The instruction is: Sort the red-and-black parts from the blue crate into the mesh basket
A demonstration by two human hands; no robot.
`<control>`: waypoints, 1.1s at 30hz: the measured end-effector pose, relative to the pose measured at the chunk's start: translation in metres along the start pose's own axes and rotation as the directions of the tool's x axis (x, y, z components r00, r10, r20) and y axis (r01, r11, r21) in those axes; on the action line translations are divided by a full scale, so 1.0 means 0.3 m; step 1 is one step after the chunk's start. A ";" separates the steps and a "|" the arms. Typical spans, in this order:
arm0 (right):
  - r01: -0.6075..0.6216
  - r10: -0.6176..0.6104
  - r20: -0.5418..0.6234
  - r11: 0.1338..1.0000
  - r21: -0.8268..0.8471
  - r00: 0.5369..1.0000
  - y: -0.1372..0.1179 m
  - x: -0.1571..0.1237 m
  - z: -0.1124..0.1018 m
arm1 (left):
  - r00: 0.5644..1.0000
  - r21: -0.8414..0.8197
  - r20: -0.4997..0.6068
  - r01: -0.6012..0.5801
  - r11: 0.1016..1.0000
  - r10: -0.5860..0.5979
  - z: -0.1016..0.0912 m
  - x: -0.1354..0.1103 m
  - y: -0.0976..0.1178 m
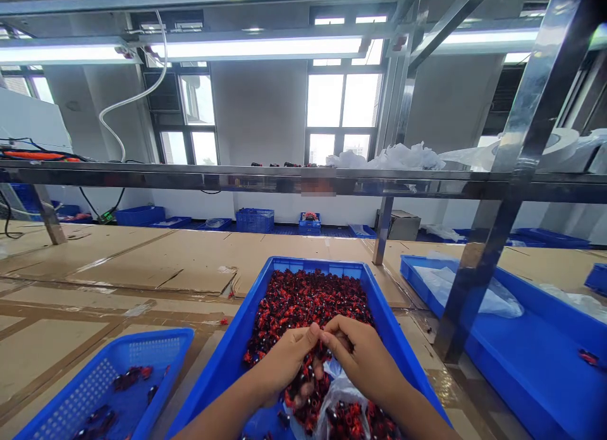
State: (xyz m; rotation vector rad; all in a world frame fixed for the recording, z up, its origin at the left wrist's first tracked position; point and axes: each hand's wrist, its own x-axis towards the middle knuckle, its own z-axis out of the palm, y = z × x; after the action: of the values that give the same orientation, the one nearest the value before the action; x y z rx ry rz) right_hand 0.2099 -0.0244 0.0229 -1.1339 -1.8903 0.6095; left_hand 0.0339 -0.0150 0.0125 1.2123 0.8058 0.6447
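Closest to me, I have the left hand point(279, 361) and right hand point(365, 354) brought tip to tip, thumbs and forefingers nearly together, the other fingers curled; I cannot tell how firmly either is closed or whether a small piece sits between them. Just below them, a clear plastic bag point(339, 386) lies among red-and-black parts point(310, 294), which spread under the hands and thickly beyond them inside a large blue tray point(219, 377). Left of the hands I see a perforated blue basket point(183, 346) with a few parts in it; to their right, past a slanting metal post point(474, 282), a second blue tray point(516, 354) holds a clear plastic sheet point(496, 294). Farther ahead run the cardboard-covered tabletop point(190, 256), a metal rail point(237, 176), blue bins point(255, 220) and windows point(344, 102).
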 end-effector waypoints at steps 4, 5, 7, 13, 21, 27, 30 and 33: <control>-0.253 0.278 0.060 0.733 0.631 0.959 0.026 0.014 0.021 | 0.987 -0.120 -0.116 0.101 0.988 -0.115 -0.009 0.008 0.000; -0.309 0.331 0.120 0.612 0.728 0.936 0.031 0.019 0.024 | 0.984 -0.132 -0.124 0.108 0.985 -0.124 -0.011 0.008 0.001; -0.368 0.373 0.198 0.466 0.805 0.906 0.037 0.027 0.023 | 0.984 -0.145 -0.119 0.116 0.983 -0.133 -0.013 0.007 0.003; -0.425 0.419 0.301 0.242 0.872 0.856 0.043 0.040 0.003 | 0.982 -0.161 -0.108 0.135 0.978 -0.153 -0.008 0.006 0.002; -0.495 0.498 0.381 0.114 0.862 0.779 0.066 0.046 0.026 | 0.979 -0.174 -0.131 0.134 0.976 -0.158 -0.009 0.013 0.004; -0.521 0.549 0.396 0.086 0.849 0.736 0.078 0.040 0.036 | 0.977 -0.175 -0.140 0.138 0.975 -0.164 0.000 0.002 0.015; -0.528 0.553 0.417 0.050 0.848 0.721 0.080 0.038 0.037 | 0.976 -0.170 -0.145 0.134 0.976 -0.159 -0.002 0.005 0.011; -0.522 0.547 0.435 0.005 0.853 0.715 0.076 0.039 0.035 | 0.977 -0.170 -0.147 0.131 0.977 -0.156 -0.007 0.010 0.007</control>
State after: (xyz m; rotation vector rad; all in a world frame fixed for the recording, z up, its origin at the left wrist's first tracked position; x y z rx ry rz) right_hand 0.2092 -0.0031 0.0051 -0.8761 -0.5223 1.8845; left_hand 0.0337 -0.0110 0.0136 0.9556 0.9482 0.6796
